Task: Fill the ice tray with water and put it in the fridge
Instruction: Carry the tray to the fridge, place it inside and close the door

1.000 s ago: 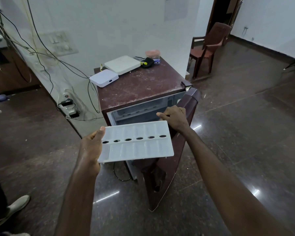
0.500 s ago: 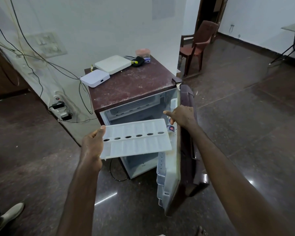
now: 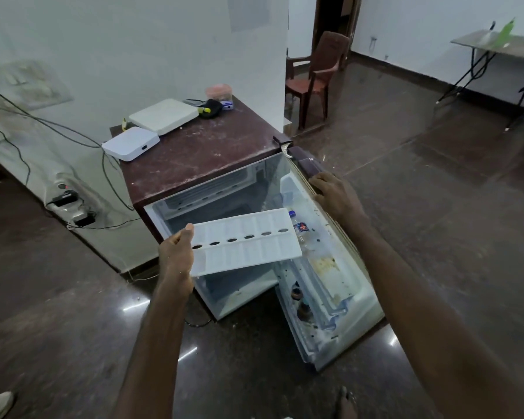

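My left hand point(image 3: 176, 255) grips the left end of a white ice tray point(image 3: 248, 247) with a row of dark holes along its middle, holding it level in front of the open small maroon fridge point(image 3: 194, 164). My right hand point(image 3: 335, 193) rests on the top edge of the fridge door point(image 3: 336, 285), which stands swung wide open to the right. The door shelves hold a small bottle point(image 3: 300, 229) and dark jars point(image 3: 300, 300). The tray hides part of the fridge's inside.
On the fridge top lie two white boxes point(image 3: 130, 143), a black item and a small container point(image 3: 218, 92). Cables and a power strip point(image 3: 73, 207) run along the wall at left. A brown chair point(image 3: 318, 77) stands behind; a folding table point(image 3: 496, 43) is at far right.
The fridge door has swung from nearly closed to wide open, my right hand moving right with it. The tray stays held in front of the opening.
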`<control>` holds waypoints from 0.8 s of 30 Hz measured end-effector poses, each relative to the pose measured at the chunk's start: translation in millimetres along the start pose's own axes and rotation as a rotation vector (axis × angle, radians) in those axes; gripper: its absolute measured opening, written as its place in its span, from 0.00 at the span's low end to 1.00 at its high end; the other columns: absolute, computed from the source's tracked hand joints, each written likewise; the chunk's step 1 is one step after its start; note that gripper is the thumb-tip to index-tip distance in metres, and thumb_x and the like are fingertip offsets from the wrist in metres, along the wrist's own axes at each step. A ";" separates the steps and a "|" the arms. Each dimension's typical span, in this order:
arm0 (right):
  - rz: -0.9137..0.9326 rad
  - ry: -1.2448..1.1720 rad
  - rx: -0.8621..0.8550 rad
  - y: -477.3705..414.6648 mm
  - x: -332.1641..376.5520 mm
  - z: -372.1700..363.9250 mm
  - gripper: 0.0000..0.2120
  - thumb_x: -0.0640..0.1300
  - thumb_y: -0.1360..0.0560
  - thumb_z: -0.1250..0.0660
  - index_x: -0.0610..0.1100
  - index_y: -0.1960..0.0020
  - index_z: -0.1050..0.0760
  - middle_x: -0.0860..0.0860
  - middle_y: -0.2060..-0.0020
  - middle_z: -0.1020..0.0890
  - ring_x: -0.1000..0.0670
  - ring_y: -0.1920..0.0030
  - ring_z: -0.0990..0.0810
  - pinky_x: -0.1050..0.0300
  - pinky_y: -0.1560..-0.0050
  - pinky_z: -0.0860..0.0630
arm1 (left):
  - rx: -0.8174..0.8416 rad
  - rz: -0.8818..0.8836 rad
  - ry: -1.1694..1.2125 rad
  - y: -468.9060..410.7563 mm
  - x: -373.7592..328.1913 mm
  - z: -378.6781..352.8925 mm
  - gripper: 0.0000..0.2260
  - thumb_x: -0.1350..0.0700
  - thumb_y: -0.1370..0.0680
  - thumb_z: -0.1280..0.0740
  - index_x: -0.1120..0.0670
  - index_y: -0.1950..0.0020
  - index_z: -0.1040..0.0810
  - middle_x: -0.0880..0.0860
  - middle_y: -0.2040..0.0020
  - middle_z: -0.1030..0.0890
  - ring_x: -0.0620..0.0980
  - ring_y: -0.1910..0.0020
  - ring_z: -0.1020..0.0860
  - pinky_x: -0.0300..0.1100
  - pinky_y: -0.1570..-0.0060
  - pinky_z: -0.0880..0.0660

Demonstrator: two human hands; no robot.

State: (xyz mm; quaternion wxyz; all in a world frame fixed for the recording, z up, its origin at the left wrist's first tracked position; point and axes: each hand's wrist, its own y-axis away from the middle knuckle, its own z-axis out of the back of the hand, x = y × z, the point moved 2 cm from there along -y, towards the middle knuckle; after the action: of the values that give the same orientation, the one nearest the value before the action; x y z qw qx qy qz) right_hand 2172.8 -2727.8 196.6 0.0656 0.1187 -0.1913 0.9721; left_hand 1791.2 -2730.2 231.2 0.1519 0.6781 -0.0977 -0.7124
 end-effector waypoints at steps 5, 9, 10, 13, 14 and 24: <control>-0.079 0.018 -0.068 11.1 -14.6 3.5 0.21 0.34 0.25 0.31 0.47 0.34 0.19 0.51 0.33 0.18 0.44 0.36 0.21 0.44 0.45 0.18 | 0.002 0.005 -0.004 -1.3 5.1 -15.8 0.12 0.49 0.16 0.34 0.57 0.48 0.18 0.49 0.61 0.19 0.47 0.65 0.20 0.36 0.73 0.26; -0.252 0.011 -0.169 11.7 -12.9 -4.9 0.29 0.24 0.27 0.38 0.45 0.32 0.20 0.49 0.32 0.19 0.44 0.30 0.23 0.42 0.28 0.29 | 0.002 0.006 0.034 -0.6 5.3 -23.8 0.11 0.50 0.16 0.34 0.56 0.50 0.18 0.50 0.60 0.18 0.48 0.64 0.19 0.35 0.76 0.25; -0.277 0.034 -0.161 9.9 -13.4 -6.5 0.29 0.24 0.27 0.39 0.44 0.31 0.21 0.48 0.31 0.20 0.44 0.28 0.25 0.41 0.25 0.34 | 0.001 0.003 0.040 -0.4 5.1 -25.7 0.11 0.50 0.16 0.34 0.56 0.51 0.18 0.50 0.60 0.18 0.49 0.64 0.19 0.35 0.77 0.25; -0.322 0.116 -0.081 6.0 -21.0 -9.9 0.32 0.24 0.24 0.40 0.44 0.23 0.29 0.49 0.24 0.27 0.45 0.21 0.34 0.40 0.19 0.43 | -0.009 0.007 0.045 -3.8 7.5 -32.8 0.12 0.50 0.16 0.35 0.54 0.53 0.19 0.50 0.60 0.18 0.49 0.64 0.19 0.35 0.77 0.25; -0.334 0.139 -0.047 5.2 -24.1 -11.2 0.33 0.26 0.24 0.39 0.45 0.21 0.32 0.49 0.22 0.31 0.46 0.20 0.37 0.39 0.19 0.46 | -0.015 0.007 0.050 -4.9 8.3 -35.5 0.11 0.50 0.16 0.35 0.54 0.53 0.19 0.50 0.60 0.18 0.49 0.64 0.19 0.35 0.77 0.25; -0.416 0.100 -0.015 -7.4 -36.5 -20.0 0.35 0.33 0.25 0.34 0.39 0.19 0.39 0.43 0.18 0.39 0.40 0.17 0.46 0.40 0.18 0.48 | -0.079 0.003 0.081 -9.6 23.6 -72.0 0.10 0.49 0.16 0.35 0.54 0.46 0.18 0.50 0.58 0.17 0.49 0.61 0.18 0.38 0.68 0.23</control>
State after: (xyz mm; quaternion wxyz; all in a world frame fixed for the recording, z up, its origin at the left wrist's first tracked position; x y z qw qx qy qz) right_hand 2205.1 -2716.3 171.9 0.2753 0.1066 -0.1666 0.9408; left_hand 1861.4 -2724.6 201.3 0.1835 0.6998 -0.0646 -0.6874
